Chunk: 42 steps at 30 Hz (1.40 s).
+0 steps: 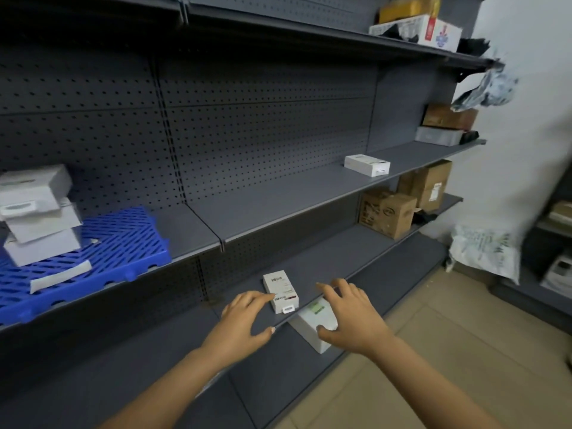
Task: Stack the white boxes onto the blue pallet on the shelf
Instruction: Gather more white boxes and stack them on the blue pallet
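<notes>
The blue pallet (123, 243) lies on the middle shelf at the left, carrying a leaning stack of white boxes (37, 212) and a flat white strip (60, 277). One small white box (280, 292) with barcode labels lies on the lower shelf. My left hand (244, 323) is open, its fingertips at that box's left side. Another white box (312, 326) sits on the bottom shelf beneath the lower shelf's edge. My right hand (349, 317) hovers over it with fingers spread, holding nothing. A third white box (366, 165) rests further right on the middle shelf.
Grey pegboard shelving (263, 187) runs across the view. Brown cartons (387, 212) stand at the right end of the lower shelf, more boxes (445, 125) above them. A white sack (483, 252) lies on the tiled floor by the wall.
</notes>
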Available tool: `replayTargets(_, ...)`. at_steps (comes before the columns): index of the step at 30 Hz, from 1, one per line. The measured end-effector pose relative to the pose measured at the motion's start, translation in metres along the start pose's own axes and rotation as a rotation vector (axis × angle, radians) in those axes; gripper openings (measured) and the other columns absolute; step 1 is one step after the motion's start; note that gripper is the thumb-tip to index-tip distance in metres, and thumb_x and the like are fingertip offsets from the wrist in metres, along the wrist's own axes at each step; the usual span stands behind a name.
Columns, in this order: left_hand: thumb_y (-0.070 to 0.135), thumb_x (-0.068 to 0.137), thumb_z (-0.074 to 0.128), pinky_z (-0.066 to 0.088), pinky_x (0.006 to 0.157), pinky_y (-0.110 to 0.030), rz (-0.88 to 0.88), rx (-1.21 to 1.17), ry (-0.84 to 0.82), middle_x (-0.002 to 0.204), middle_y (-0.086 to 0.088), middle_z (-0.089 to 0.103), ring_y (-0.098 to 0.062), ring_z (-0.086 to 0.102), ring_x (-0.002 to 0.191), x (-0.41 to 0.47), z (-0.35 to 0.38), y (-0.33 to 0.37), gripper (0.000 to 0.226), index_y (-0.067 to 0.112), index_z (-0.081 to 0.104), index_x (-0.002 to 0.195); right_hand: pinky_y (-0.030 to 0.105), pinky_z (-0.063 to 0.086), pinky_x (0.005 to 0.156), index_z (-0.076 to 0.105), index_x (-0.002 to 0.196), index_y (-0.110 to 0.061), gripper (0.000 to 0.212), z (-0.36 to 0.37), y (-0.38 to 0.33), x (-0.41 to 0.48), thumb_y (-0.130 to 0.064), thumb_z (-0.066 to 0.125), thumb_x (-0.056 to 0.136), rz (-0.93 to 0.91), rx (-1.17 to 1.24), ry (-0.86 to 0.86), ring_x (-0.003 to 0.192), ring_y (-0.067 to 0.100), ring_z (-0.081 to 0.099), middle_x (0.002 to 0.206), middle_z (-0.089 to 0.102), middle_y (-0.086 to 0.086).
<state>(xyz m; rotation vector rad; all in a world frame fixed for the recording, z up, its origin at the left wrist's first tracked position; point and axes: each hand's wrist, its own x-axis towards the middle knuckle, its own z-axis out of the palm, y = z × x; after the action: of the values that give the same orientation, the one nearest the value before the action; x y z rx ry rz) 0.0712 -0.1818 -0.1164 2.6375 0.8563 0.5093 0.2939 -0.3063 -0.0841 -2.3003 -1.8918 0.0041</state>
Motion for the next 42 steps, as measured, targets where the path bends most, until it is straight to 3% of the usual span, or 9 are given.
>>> replayTargets(11, 0.044, 0.088, 0.058, 0.027, 0.109, -0.030, -0.130, -0.065, -0.059, 0.136, 0.012, 0.037, -0.008, 0.031, 0.130, 0.095, 0.057, -0.066, 0.061, 0.032, 0.034, 0.143, 0.037, 0.026, 0.111, 0.021, 0.149, -0.025, 0.088, 0.041, 0.041, 0.100, -0.054, 0.060, 0.076, -0.011, -0.027, -0.145, 0.132, 0.029, 0.032, 0.148, 0.027, 0.007)
replayTargets(20, 0.056, 0.081, 0.050, 0.027, 0.105, -0.028, -0.296, -0.098, -0.038, 0.134, 0.010, 0.042, -0.011, 0.038, 0.126, 0.110, 0.079, -0.111, 0.065, 0.030, 0.040, 0.140, 0.037, 0.025, 0.111, 0.023, 0.147, -0.025, 0.085, 0.090, 0.056, 0.163, -0.053, 0.062, 0.078, -0.029, 0.070, -0.245, 0.134, 0.031, 0.031, 0.148, 0.025, 0.010)
replayTargets(23, 0.049, 0.084, 0.054, 0.026, 0.104, -0.029, -0.364, -0.099, -0.023, 0.136, 0.010, 0.041, -0.011, 0.036, 0.128, 0.108, 0.086, -0.116, 0.062, 0.030, 0.039, 0.140, 0.036, 0.028, 0.110, 0.024, 0.147, -0.024, 0.084, 0.111, 0.059, 0.182, -0.055, 0.062, 0.078, -0.011, 0.102, -0.277, 0.134, 0.030, 0.032, 0.146, 0.026, 0.010)
replayTargets(29, 0.040, 0.088, 0.061, 0.026, 0.109, -0.032, -0.568, -0.121, 0.094, 0.138, 0.007, 0.041, -0.015, 0.037, 0.130, 0.111, 0.129, -0.120, 0.057, 0.028, 0.039, 0.140, 0.033, 0.041, 0.100, 0.036, 0.138, -0.023, 0.071, 0.162, 0.067, 0.224, -0.048, 0.065, 0.078, 0.048, 0.292, -0.428, 0.121, 0.029, 0.046, 0.130, 0.039, 0.007)
replayTargets(35, 0.035, 0.085, 0.064, 0.033, 0.109, -0.042, -0.820, -0.187, 0.146, 0.139, 0.001, 0.043, -0.023, 0.038, 0.131, 0.115, 0.194, -0.115, 0.057, 0.030, 0.043, 0.138, 0.039, 0.044, 0.101, 0.038, 0.139, -0.025, 0.072, 0.212, 0.093, 0.259, -0.045, 0.070, 0.076, -0.015, 0.360, -0.586, 0.121, 0.029, 0.049, 0.128, 0.042, 0.008)
replayTargets(42, 0.039, 0.085, 0.065, 0.035, 0.108, -0.047, -1.096, -0.222, 0.152, 0.142, -0.001, 0.041, -0.026, 0.037, 0.132, 0.109, 0.262, -0.119, 0.059, 0.030, 0.042, 0.139, 0.038, 0.045, 0.100, 0.045, 0.137, -0.022, 0.075, 0.270, 0.122, 0.309, -0.045, 0.074, 0.071, -0.057, 0.316, -0.602, 0.119, 0.033, 0.050, 0.125, 0.050, 0.013)
